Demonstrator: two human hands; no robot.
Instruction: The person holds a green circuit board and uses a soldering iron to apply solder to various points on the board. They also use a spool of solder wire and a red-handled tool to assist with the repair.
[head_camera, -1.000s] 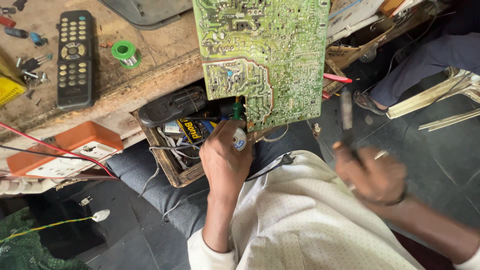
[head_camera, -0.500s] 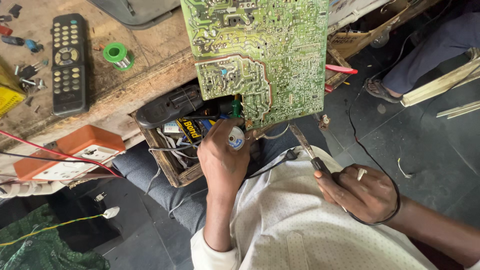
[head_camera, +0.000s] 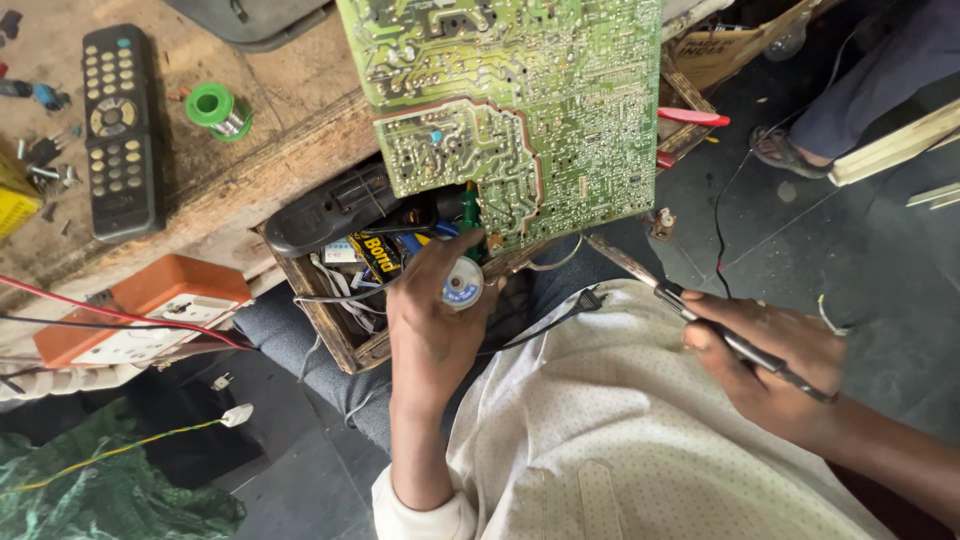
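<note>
A large green circuit board (head_camera: 520, 110) hangs over the edge of a wooden workbench (head_camera: 260, 170), solder side up. My left hand (head_camera: 430, 320) grips a small spool of solder wire (head_camera: 462, 285) just below the board's lower edge, above an open wooden drawer (head_camera: 335, 320). My right hand (head_camera: 770, 365) holds a soldering iron (head_camera: 690, 305), with its tip pointing up-left toward the board's lower right corner. A cord runs from the iron across the floor. My white dotted shirt fills the bottom of the view.
On the bench lie a black remote control (head_camera: 120, 130), a green solder spool (head_camera: 218, 108) and small screwdriver parts (head_camera: 40, 95). An orange-and-white box (head_camera: 150, 305) with red and black wires sits at left. Another person's sandalled foot (head_camera: 790, 150) is at top right.
My right hand has swung in from the right with the soldering iron, bringing its tip closer to the board. My left hand stays at the drawer with the spool.
</note>
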